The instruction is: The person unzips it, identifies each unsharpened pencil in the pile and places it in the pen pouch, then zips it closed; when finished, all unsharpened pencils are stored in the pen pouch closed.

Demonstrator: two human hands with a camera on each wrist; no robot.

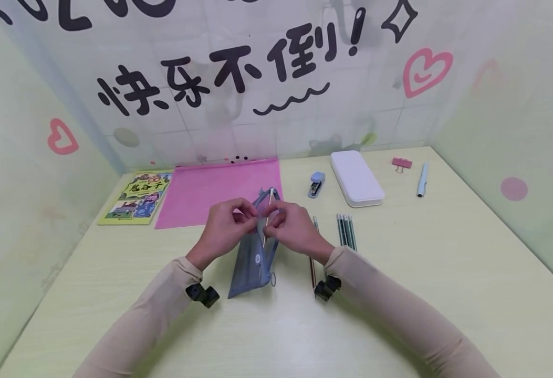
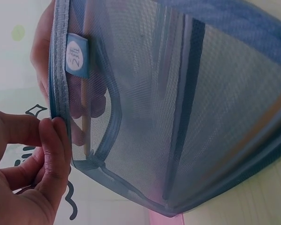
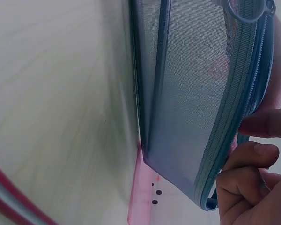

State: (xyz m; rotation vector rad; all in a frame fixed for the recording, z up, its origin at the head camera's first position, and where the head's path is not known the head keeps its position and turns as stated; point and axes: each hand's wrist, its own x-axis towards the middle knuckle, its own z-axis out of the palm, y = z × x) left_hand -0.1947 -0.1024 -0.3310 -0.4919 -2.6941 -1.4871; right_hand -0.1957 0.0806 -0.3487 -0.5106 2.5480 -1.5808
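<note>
A blue-grey mesh zip pencil pouch stands tilted between both hands, its zipped mouth parted. My left hand pinches one zipper edge between thumb and fingers, next to a small printed label. At the opposite edge, my right hand grips with thumb and bent fingers by the zipper. A pencil shows through the mesh, lying lengthwise along the mouth beside the right fingertips. More long, thin shapes show inside the pouch through the mesh. A ring-shaped zipper pull hangs at the near end.
Under my right forearm lies a dark red pencil, with several green pencils farther right. Behind are a pink folder, a picture book, a blue stapler, a white case, a binder clip and a light-blue pen.
</note>
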